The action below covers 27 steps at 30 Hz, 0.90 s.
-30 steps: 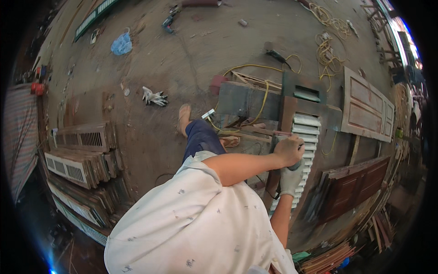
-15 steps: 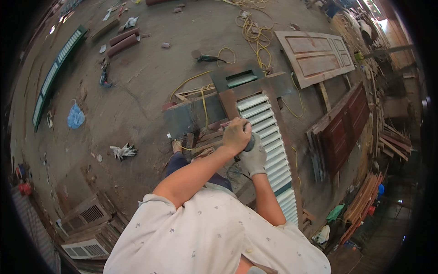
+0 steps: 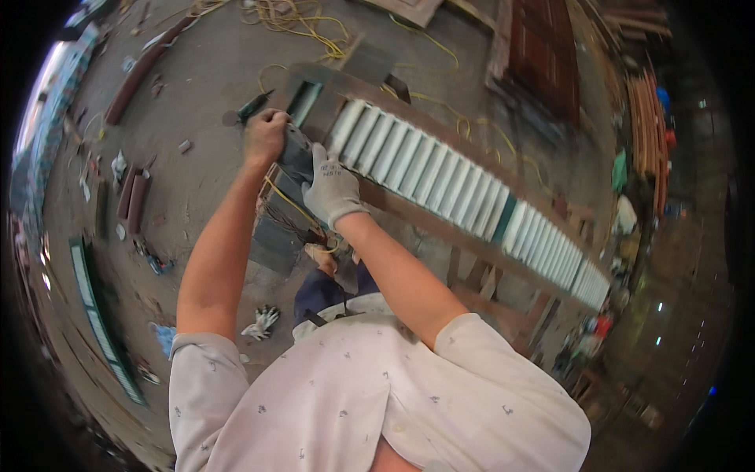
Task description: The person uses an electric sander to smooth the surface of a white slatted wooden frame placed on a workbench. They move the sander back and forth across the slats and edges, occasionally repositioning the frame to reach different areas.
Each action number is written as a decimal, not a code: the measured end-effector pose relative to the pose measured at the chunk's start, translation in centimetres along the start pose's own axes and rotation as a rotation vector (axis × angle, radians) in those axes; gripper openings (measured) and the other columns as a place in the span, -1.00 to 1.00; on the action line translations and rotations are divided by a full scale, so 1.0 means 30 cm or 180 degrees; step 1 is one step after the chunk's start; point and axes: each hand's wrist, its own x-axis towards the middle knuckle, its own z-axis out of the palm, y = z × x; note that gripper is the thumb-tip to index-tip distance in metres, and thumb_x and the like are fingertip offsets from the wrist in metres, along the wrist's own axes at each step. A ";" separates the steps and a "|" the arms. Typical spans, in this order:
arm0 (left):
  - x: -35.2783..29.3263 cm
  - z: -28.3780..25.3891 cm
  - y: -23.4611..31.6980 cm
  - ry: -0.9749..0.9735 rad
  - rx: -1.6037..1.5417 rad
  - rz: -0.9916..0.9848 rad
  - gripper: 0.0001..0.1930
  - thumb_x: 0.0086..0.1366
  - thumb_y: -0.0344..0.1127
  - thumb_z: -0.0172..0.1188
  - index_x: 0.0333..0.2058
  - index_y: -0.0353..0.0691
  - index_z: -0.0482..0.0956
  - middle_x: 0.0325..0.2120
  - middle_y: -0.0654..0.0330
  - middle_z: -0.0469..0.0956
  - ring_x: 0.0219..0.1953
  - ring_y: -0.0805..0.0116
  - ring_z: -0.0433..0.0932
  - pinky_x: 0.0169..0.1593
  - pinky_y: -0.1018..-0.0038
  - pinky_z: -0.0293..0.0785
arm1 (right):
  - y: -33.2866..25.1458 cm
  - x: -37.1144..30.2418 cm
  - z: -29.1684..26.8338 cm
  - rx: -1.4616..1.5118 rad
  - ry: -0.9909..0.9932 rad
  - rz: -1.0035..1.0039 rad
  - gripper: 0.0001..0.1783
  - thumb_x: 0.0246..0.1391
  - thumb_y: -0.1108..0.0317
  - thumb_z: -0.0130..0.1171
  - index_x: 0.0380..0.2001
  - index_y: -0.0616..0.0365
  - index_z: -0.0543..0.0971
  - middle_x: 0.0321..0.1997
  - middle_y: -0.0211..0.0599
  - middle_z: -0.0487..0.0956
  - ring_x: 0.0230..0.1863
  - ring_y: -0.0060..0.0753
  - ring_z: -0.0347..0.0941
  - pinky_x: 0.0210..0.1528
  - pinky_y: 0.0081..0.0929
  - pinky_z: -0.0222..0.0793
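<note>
Near: spare glove (image 3: 261, 322) on floor, left of the foot (image 3: 319, 256). Yellow cord (image 3: 292, 203) runs down close to that foot; a step could snag it and, if it feeds the tool, jerk the work.

Right hand (image 3: 334, 187), gloved, wraps the right side of the dark tool (image 3: 296, 153), thumb up; some fingers hidden. Tool is at the near edge of the shutter (image 3: 425, 169), toward its left end. Underside contact: can't tell. Tilt or uneven pressure could gouge frame or chip slats (image 3: 452, 185).

Left hand (image 3: 266, 135), bare, curled tight on the tool's far left end. A slip risks scraped knuckles.

Far: tangled yellow cord pile (image 3: 295, 25), trip hazard.
</note>
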 end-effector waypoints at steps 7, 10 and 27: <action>-0.192 0.068 0.219 -0.0248 0.0894 0.0417 -0.53 0.24 0.02 0.32 -0.07 -0.23 0.81 -0.21 -0.11 0.79 -0.07 -0.08 0.77 0.10 0.20 0.59 | 0.068 -0.163 0.067 0.0550 -0.0294 0.0543 -0.49 0.35 0.13 0.29 0.07 0.33 0.39 -0.13 0.37 0.73 -0.11 0.46 0.73 0.01 0.24 0.64; -0.169 0.041 0.216 -0.0698 0.0708 0.0039 -0.54 0.26 -0.01 0.29 -0.04 -0.25 0.79 -0.17 -0.17 0.77 -0.04 -0.14 0.76 0.13 0.17 0.58 | 0.032 -0.170 0.056 0.0800 -0.0490 0.0744 -0.47 0.35 0.13 0.27 0.09 0.36 0.39 -0.09 0.43 0.71 -0.03 0.47 0.72 0.09 0.23 0.62; 0.076 0.131 0.373 -0.1255 0.2271 0.0697 -0.49 0.39 0.05 0.19 0.06 -0.25 0.76 -0.05 -0.20 0.77 0.04 -0.18 0.74 0.19 0.11 0.58 | -0.148 0.090 0.310 0.3409 0.0840 0.1467 -0.32 0.14 0.20 0.32 0.23 0.39 0.41 0.00 0.39 0.69 0.10 0.45 0.63 0.17 0.18 0.50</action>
